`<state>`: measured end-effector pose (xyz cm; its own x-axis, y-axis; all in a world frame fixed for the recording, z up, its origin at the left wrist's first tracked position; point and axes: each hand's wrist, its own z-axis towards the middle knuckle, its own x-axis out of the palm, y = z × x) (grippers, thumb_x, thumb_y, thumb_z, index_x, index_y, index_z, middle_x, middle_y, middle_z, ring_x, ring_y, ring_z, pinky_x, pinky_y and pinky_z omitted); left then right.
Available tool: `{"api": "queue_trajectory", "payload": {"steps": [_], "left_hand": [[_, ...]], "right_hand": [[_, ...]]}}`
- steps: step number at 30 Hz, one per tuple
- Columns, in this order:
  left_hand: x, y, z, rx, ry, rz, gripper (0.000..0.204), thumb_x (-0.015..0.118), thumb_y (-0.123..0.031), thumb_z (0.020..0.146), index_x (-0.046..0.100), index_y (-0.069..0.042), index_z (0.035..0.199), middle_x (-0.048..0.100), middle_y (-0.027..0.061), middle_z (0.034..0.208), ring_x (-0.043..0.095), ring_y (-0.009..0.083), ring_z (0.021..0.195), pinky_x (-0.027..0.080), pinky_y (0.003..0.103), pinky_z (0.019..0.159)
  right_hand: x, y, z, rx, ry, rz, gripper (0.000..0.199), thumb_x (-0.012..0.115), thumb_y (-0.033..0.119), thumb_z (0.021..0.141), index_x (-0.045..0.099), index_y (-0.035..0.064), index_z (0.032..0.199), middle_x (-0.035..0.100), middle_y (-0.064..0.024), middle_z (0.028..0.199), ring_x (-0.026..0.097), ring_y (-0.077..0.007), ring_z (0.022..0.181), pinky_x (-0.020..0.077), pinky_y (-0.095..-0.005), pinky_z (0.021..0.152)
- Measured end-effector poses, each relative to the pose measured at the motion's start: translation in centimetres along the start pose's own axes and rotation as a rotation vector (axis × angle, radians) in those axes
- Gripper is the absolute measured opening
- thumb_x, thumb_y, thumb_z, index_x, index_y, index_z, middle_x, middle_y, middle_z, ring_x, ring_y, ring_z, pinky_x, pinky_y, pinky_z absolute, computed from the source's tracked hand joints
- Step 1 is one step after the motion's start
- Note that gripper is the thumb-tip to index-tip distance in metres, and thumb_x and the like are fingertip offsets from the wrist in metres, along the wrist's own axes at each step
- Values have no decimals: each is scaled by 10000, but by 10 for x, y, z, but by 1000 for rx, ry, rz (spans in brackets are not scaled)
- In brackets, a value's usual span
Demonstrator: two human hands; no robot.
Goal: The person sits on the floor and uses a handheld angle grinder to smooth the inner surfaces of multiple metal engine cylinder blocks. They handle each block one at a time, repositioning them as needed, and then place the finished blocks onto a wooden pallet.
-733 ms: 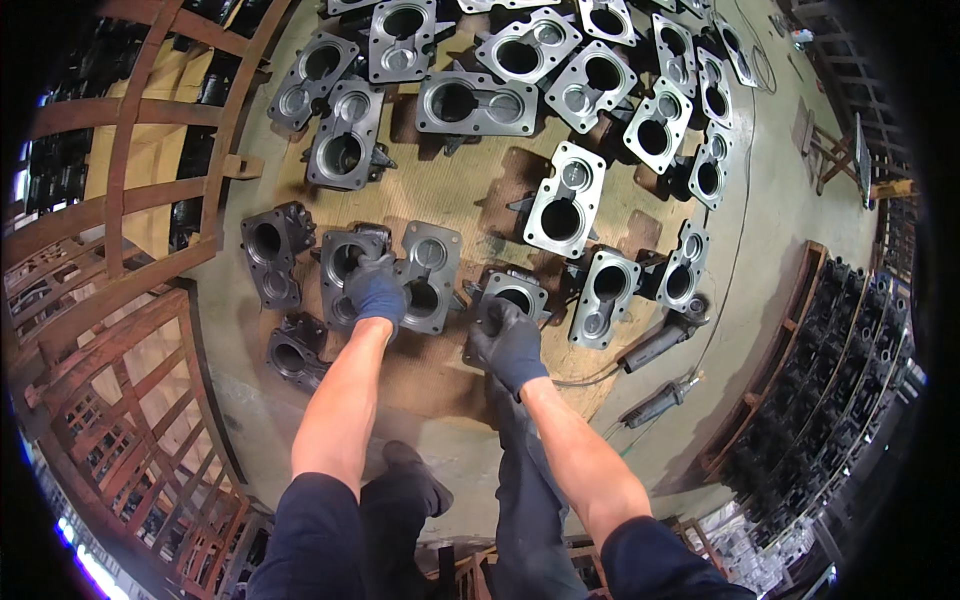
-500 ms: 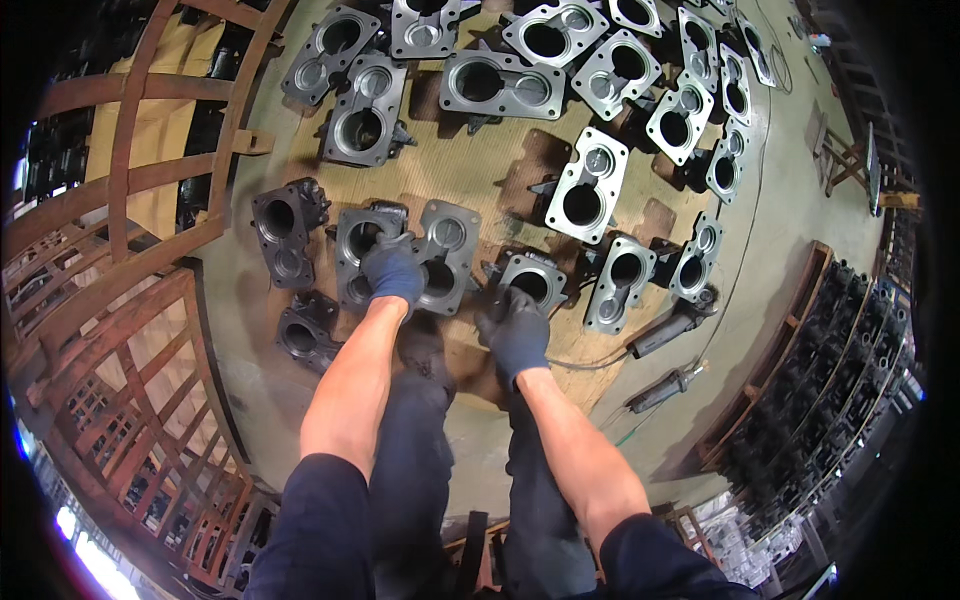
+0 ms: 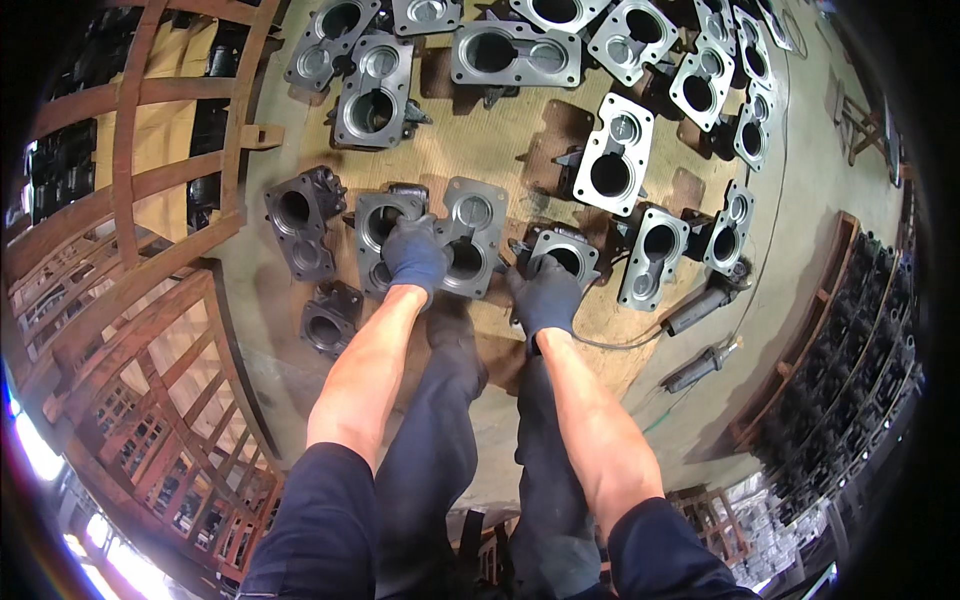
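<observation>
My left hand (image 3: pixel 414 254), in a dark blue work glove, is closed on the right edge of a grey metal casting (image 3: pixel 373 212) with a flat flange and round bores. Its fingertips are partly hidden at the upper bore. Close on its right stands a second flanged casting (image 3: pixel 474 212). My right hand (image 3: pixel 546 298), gloved alike, curls over the near left edge of another casting (image 3: pixel 577 243), covering its lower part. Left of my left hand are two darker castings, one long (image 3: pixel 300 228) and one lower down (image 3: pixel 326 327).
Several more castings (image 3: pixel 612 165) stand on the cardboard sheet (image 3: pixel 470 130) ahead. Two handheld power tools (image 3: pixel 700 308) (image 3: pixel 697 371) with cables lie on the floor at right. A brown slatted rack (image 3: pixel 130 130) borders the left; a crate (image 3: pixel 800 330) of dark parts is at right.
The whole view has shifted, so the castings and both hands appear farther right and most castings slightly higher. Both hands stay on the same castings.
</observation>
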<state>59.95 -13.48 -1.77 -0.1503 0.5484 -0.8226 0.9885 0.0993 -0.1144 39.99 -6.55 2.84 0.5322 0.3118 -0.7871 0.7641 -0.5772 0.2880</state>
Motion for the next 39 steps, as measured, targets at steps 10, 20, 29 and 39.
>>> {"api": "queue_trajectory", "payload": {"steps": [10,20,29,39], "left_hand": [[-2,-4,6,123,86,-331,423,707,-195,851,667,-19,1233,694,196,1175,655,341,1112,516,417,970],[9,30,-17,408,-174,-35,652,718,-284,853,505,-48,1423,585,253,1332,557,396,1251,483,445,1015],[-8,6,-35,215,-95,54,638,758,-197,810,533,-82,1396,602,220,1314,598,417,1184,488,451,1002],[-84,-66,-45,536,-381,-321,263,710,-144,890,701,7,1106,723,158,919,705,260,803,544,370,720]], "right_hand": [[-22,-123,-53,127,-90,657,382,729,274,890,680,-39,1103,728,-154,907,691,-207,844,541,-351,790],[-86,-364,-65,688,-309,307,700,770,391,794,587,-63,1293,649,-305,1230,641,-393,1163,492,-424,997],[-66,-429,72,808,-361,449,779,759,460,737,564,-57,1285,681,-277,1161,677,-394,1066,535,-424,883],[-87,-492,72,685,-418,1053,386,797,283,728,672,2,961,619,-117,701,599,-269,559,516,-404,537]]}}
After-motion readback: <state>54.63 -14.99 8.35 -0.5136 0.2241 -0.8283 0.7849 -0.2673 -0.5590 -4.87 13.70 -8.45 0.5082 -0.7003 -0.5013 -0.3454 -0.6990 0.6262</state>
